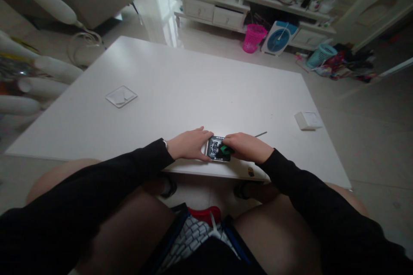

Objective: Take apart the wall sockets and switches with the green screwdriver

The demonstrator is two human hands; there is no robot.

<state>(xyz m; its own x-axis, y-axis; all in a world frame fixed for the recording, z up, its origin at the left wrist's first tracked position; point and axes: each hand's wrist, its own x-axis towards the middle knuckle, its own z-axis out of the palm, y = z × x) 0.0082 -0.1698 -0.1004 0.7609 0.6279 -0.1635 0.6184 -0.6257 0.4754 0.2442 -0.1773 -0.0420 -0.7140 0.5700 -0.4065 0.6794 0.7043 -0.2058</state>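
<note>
A small square switch module (215, 148), dark inside with a pale frame, lies near the front edge of the white table (180, 86). My left hand (190, 145) grips its left side, fingers curled round the frame. My right hand (247, 147) is closed on a screwdriver with a green and black handle (225, 151). The handle end rests over the module. Its thin metal shaft (261, 134) sticks out to the right past my knuckles.
A white switch cover plate (121, 96) lies at the table's left. A white box-shaped part (308, 120) sits near the right edge. Beyond the table stand a low white cabinet (213, 10), a pink basket (254, 37) and a blue fan (279, 38).
</note>
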